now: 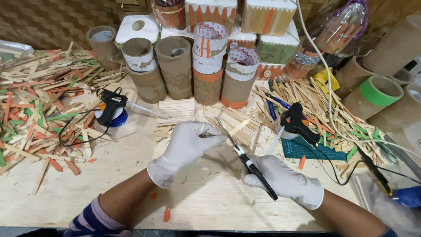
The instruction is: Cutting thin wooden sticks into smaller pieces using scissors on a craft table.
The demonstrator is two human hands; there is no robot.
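Both my hands wear white gloves over a wooden table. My left hand pinches a thin wooden stick and holds it out toward the right. My right hand grips black-handled scissors, whose open blades point up and left at the stick. Just behind the hands lies a flat bundle of plain sticks and a looser pile of sticks.
Black glue guns rest at the left and right. Heaps of plain, orange and green sticks cover the left side, and more lie at the right. Cardboard tubes and decorated boxes line the back. A green cutting mat lies right.
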